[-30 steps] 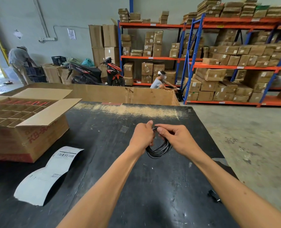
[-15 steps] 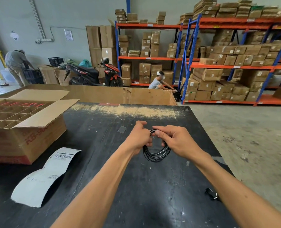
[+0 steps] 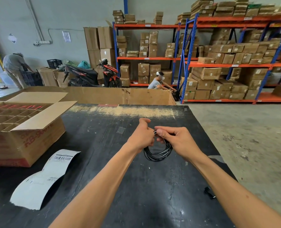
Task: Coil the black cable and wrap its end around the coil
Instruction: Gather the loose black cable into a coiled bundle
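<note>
The black cable [image 3: 157,155] hangs as a small round coil of several loops above the black table [image 3: 136,195], at mid-frame. My left hand [image 3: 142,136] grips the coil's top from the left. My right hand [image 3: 177,142] pinches the cable at the top right, thumb and forefinger pressed on a strand right against the left hand. The coil's upper part is hidden behind both hands; its lower arc hangs free between my wrists.
An open cardboard box [image 3: 21,129] with dividers stands at the table's left. A curled shipping label [image 3: 44,176] lies in front of it. A small black piece [image 3: 209,192] rests near the table's right edge. A big cardboard bin [image 3: 120,96] borders the far edge.
My hands have closed in on each other at the coil's top, and the right thumb and forefinger have shifted onto the strand beside the left hand. The coil still hangs between them.
</note>
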### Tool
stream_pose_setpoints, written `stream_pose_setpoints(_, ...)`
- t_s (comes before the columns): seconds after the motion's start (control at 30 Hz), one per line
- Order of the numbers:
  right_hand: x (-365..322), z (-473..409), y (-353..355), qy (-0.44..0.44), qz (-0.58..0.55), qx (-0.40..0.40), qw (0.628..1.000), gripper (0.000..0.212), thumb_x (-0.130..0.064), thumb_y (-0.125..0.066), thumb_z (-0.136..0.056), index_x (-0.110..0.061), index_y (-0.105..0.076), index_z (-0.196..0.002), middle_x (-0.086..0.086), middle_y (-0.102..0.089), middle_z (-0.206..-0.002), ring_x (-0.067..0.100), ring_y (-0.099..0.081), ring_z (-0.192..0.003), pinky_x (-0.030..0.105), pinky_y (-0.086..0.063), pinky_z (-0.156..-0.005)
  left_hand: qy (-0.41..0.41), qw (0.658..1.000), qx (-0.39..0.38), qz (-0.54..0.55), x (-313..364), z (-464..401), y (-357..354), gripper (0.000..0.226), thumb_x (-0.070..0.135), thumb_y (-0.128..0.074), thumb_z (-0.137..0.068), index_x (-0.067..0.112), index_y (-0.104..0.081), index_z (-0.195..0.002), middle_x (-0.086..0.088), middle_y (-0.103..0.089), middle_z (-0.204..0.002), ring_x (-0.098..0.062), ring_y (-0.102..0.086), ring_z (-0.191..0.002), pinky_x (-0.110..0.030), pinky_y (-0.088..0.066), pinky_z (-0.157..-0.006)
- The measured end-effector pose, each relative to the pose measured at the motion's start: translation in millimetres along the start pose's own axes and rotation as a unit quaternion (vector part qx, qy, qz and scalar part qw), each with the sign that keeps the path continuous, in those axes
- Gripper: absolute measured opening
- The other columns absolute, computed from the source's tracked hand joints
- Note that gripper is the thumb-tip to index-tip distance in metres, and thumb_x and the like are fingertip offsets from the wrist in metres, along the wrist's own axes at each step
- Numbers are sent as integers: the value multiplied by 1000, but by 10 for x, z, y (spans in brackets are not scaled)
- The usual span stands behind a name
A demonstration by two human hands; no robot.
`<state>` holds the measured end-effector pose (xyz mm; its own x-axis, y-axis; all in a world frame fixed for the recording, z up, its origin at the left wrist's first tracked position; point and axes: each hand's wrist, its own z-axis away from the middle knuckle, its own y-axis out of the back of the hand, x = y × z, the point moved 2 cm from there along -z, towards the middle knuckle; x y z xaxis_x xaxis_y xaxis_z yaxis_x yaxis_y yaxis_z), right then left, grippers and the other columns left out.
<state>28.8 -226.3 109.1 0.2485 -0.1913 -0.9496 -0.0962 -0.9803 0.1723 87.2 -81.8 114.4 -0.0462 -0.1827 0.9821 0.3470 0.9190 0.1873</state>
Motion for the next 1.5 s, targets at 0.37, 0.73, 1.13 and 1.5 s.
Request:
stream_pose_setpoints(0.37, -56, -64, -55, 45, -14, 85, 995, 35, -14, -71, -96, -38, -84, -76, -7, -75, -63, 2, -62, -62, 16, -54, -62, 9, 975, -20, 222, 121, 46, -8, 21, 7, -41, -102, -3, -58, -110, -13, -61, -71, -16, -57, -53, -27, -48, -50)
stream_pose_setpoints(0.73, 38, -149, -57, -59, -124, 138, 981, 22, -6, -74, -92, -19, -82, -76, 1, -74, -62, 6, -63, -57, 19, -55, -56, -328, 915, 177, -154, -88, 217, -46, 22, 5, -70, -87, 1, -74, -109, -9, -75, -94, -19, -72, -80, -27, -56, -79)
stream_pose_setpoints(1.13, 263, -97, 92, -87, -103, 143, 980, 9, -8, -75, -92, -12, -82, -91, 3, -78, -71, 7, -69, -63, 20, -59, -62, -299, 886, 144, -324, -208, 95, -289, 22, 0, -57, -89, -3, -71, -107, -19, -72, -91, -36, -67, -83, -41, -51, -75)
stream_pose_setpoints(1.5, 338, 37, 361, 14, 8, 98, 995, 20, -10, -75, -93, -17, -80, -111, -3, -83, -84, 9, -74, -71, 19, -58, -69, -97, 992, 74, 13, -204, 1, -222, 18, 7, -74, -79, 8, -75, -97, -7, -76, -71, -20, -74, -64, -31, -61, -70)
